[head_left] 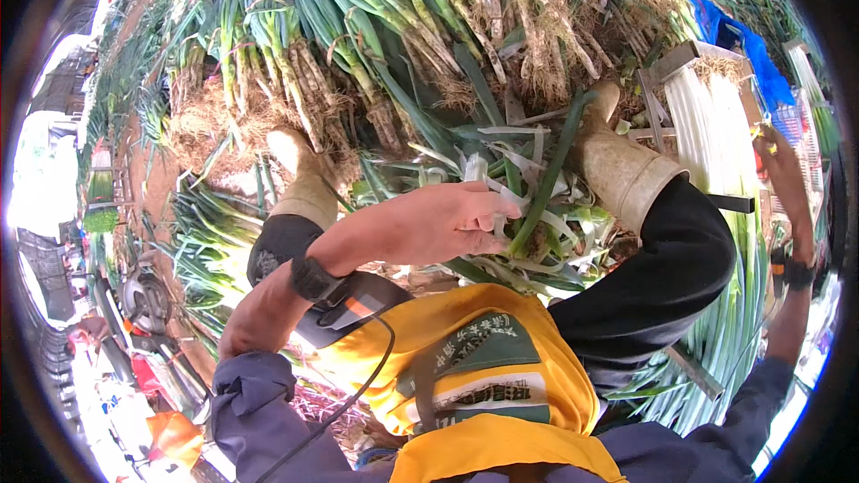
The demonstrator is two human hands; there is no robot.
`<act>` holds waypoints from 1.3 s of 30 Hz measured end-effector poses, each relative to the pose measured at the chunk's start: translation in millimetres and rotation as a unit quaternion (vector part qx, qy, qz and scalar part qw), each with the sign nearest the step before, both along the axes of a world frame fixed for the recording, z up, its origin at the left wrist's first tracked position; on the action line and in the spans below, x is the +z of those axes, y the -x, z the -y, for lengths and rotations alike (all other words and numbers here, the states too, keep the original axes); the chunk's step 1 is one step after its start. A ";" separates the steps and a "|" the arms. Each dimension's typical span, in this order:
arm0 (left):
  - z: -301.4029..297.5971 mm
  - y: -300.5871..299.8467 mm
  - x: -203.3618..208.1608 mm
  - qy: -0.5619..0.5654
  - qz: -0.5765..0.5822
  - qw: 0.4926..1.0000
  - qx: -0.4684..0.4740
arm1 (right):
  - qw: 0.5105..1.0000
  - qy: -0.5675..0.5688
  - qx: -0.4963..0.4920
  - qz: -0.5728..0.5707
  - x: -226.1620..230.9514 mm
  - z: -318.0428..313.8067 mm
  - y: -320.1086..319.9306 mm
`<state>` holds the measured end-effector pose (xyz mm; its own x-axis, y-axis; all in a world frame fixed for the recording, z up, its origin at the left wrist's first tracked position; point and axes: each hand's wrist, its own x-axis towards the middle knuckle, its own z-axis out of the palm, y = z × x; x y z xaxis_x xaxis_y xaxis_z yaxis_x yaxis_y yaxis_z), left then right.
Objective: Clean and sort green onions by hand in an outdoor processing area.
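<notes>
My left hand [461, 222] hangs over the pile of peeled leaves between my boots. Its fingers are curled in, and whether they hold anything is hidden. A pale stalk piece [475, 168] shows just beyond it, and a long green leaf [557, 170] slants past its fingertips. Out at the right rim, my right hand [782, 165] reaches beside the white ends of a stack of cleaned scallions [704, 130]. Its fingers look stretched out, with no scallion seen in them. The stack lies in a metal rack [673, 61], green tops toward me.
Untrimmed scallions [300, 72] with soil-brown roots are heaped across the far side. My boots [300, 174] stand against that heap. More green leaves [210, 233] lie at the left. A blue plastic sheet [747, 45] lies behind the rack, and a wheeled vehicle [143, 300] stands at the left.
</notes>
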<state>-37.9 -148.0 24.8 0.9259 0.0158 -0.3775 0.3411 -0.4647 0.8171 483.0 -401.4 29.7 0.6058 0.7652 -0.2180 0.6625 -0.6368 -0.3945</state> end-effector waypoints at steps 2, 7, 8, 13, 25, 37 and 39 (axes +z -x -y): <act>-5.0 9.3 -5.9 0.054 0.041 0.997 0.035 | 0.995 -0.048 0.057 -0.065 53.9 -68.0 73.5; 11.0 38.8 -32.7 0.082 0.108 0.979 0.154 | 0.960 -0.058 0.190 -0.199 37.9 -212.2 220.3; 9.4 48.1 -31.2 0.015 0.120 0.990 0.071 | 0.952 -0.043 0.240 -0.187 13.3 -245.2 247.4; 16.3 71.3 -36.5 -0.188 0.105 0.976 -0.019 | 0.875 -0.080 0.292 -0.378 -161.3 -359.7 370.1; 12.7 85.9 -18.5 -0.293 0.094 0.951 0.029 | 0.969 0.036 0.243 0.009 -342.7 -371.3 446.6; -6.1 63.1 -42.0 -0.229 0.083 0.969 0.044 | 0.881 -0.024 0.189 -0.434 -152.1 -314.2 332.4; -15.2 54.6 -49.2 -0.200 0.070 0.963 0.170 | 0.834 -0.056 0.176 -0.519 -91.6 -291.6 318.0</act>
<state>-92.5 -132.7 -24.4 0.8829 0.4446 -0.1511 0.4287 -0.6320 0.6456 165.0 -109.8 -62.0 -0.1327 0.9067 -0.4003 0.0650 -0.3950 -0.9164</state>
